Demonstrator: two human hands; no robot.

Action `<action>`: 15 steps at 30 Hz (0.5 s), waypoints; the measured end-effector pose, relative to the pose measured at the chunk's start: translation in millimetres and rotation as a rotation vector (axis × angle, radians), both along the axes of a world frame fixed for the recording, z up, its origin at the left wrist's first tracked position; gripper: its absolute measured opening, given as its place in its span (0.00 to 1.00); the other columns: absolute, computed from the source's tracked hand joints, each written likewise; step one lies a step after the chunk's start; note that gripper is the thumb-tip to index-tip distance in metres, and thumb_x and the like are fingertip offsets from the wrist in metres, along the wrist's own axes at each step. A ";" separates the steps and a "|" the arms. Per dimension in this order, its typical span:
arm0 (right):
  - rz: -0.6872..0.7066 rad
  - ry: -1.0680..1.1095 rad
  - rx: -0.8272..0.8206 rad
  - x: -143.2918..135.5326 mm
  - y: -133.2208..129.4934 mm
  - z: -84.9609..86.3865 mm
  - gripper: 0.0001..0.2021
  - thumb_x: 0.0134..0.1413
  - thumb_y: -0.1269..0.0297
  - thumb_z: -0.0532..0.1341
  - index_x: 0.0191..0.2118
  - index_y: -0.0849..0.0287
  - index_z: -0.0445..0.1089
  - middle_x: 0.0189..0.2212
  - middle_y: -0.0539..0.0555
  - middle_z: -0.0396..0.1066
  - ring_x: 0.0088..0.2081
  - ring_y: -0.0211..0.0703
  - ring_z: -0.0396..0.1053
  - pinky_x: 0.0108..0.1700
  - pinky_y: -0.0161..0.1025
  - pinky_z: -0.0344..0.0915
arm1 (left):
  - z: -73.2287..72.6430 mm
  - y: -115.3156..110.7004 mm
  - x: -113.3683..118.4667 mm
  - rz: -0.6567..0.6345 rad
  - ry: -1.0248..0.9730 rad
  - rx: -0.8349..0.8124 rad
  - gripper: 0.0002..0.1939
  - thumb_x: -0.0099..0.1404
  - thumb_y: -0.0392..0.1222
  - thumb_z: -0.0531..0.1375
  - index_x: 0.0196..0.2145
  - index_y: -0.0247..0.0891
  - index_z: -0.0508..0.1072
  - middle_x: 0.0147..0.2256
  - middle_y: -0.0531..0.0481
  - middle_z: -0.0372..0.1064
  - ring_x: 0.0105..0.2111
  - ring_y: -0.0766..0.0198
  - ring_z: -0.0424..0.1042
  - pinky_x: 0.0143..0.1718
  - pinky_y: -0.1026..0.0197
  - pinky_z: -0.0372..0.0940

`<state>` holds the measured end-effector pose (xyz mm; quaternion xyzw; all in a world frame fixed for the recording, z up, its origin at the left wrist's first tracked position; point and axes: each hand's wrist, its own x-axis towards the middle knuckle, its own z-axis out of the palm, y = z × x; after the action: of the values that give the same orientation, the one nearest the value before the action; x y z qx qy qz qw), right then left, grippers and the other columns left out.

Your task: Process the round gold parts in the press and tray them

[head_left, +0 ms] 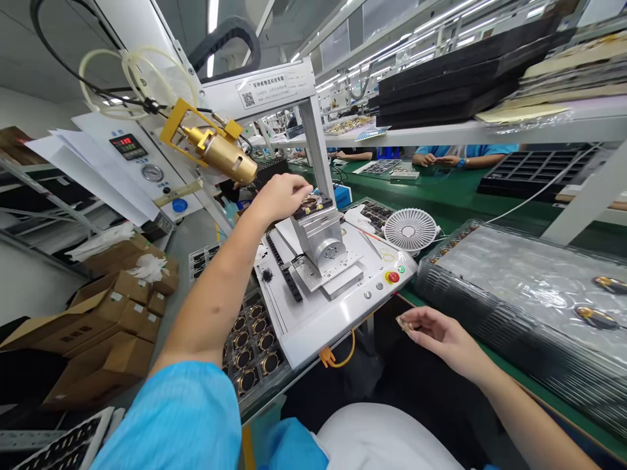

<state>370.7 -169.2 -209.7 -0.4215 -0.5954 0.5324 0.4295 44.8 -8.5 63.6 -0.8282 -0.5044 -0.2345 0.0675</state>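
My left hand point(283, 196) reaches over the metal fixture point(321, 238) of a white bench machine. Its fingers are bent together at the dark top plate point(316, 206), by a small part; what they pinch is too small to tell. A brass-coloured cylinder point(228, 160) hangs on the machine above and left of that hand. My right hand point(438, 336) is off the machine's front right corner, at the bench edge. Its thumb and fingers pinch a small, thin, partly clear part point(404, 324) with a golden tint.
A tray of round gold-rimmed parts point(255, 343) lies left of the machine base. Red and green buttons point(393, 277) sit at its front right corner. A white fan point(410, 230) and stacked plastic trays point(514, 287) stand right. Another person's hands point(443, 160) show across the bench.
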 end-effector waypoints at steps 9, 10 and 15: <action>-0.113 0.002 -0.120 9.4 -8.7 -46.9 0.25 0.45 0.40 0.75 0.40 0.55 0.79 0.42 0.63 0.80 0.44 0.59 0.78 0.51 0.55 0.77 | -29.7 -13.6 -17.8 -0.128 -0.109 -0.156 0.17 0.73 0.47 0.57 0.51 0.41 0.82 0.56 0.45 0.79 0.61 0.52 0.73 0.63 0.53 0.65; -0.102 -0.004 -0.117 7.6 -7.7 -48.0 0.25 0.46 0.40 0.75 0.41 0.55 0.79 0.42 0.63 0.79 0.44 0.59 0.78 0.51 0.54 0.77 | -29.8 -17.0 -12.1 -0.085 -0.094 -0.152 0.17 0.73 0.45 0.57 0.52 0.41 0.82 0.56 0.45 0.79 0.60 0.51 0.74 0.63 0.53 0.66; -0.048 -0.025 -0.128 -1.8 -2.5 -58.7 0.29 0.48 0.37 0.72 0.43 0.58 0.77 0.43 0.63 0.78 0.44 0.55 0.77 0.51 0.51 0.76 | -24.8 -33.8 20.8 0.164 0.012 -0.191 0.19 0.74 0.43 0.55 0.57 0.41 0.78 0.59 0.44 0.76 0.60 0.49 0.74 0.62 0.51 0.66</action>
<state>368.9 -171.7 -268.4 -0.4691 -0.5551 0.5536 0.4067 65.6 -42.3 38.8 -0.7883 -0.5900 -0.1741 0.0104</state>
